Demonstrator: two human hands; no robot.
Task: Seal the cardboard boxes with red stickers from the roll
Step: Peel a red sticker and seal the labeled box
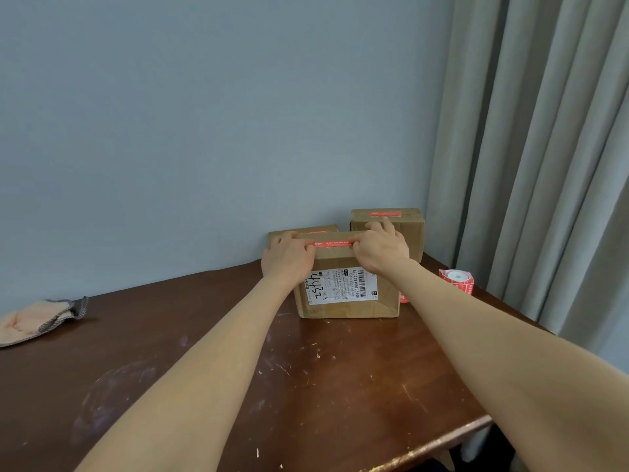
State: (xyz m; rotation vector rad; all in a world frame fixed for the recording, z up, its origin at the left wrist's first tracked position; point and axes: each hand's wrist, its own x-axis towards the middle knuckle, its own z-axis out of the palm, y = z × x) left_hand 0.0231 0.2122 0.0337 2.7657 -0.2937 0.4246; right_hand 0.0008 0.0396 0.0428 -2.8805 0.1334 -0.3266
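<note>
Cardboard box (347, 301) at the centre of the brown counter (204, 352) stands with its labelled face toward you, its long side running left to right. A red sticker (335, 244) lies along the top near the front edge, on the same left-to-right line. Your left hand (287, 255) rests on the top left corner, its fingers (284, 236) loosely bent over the cardboard and the thumb tip touching the sticker's left end. Your right hand (381, 248) presses at the other end, thumb on the strip and fingers (386, 223) stretched nearly straight across the top toward the back. Neither hand grips anything; both bear down flat on the box.

The white shipping label (340, 287) sits turned on its side, its barcode and handwritten digits running up and down the face. Just behind, against the blue wall (204, 114), stand two more boxes: a lower one on the left (320, 229) and a taller one on the right (410, 236), each with a red strip on top. The sticker roll (457, 280) lies on the counter to the right, near the grey curtain (544, 148). A peach-and-grey cloth (37, 320) lies well apart at the far left.
</note>
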